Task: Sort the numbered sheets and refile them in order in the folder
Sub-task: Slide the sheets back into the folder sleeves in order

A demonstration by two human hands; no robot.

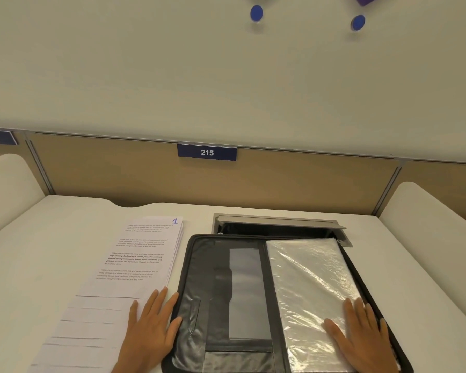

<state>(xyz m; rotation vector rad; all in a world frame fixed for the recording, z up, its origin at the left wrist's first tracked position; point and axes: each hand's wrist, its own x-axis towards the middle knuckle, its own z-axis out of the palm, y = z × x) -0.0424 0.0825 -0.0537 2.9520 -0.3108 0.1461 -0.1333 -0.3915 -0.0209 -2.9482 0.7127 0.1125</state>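
1. Sheets [135, 267]: a fanned stack at 9 o'clock of the open folder [197, 292], page marked "1" on top. I judge them light, limp and prone to sliding; best taken at the near edge.
2. Plastic sleeves [310, 278], in the folder's right half: glossy, likely slippery.
3. My left hand [151, 327]: flat, fingers straight, resting on the stack's near corner beside the folder; holding nothing.
4. My right hand [361, 335]: flat, pressing the sleeves at 5 o'clock; nothing grasped.
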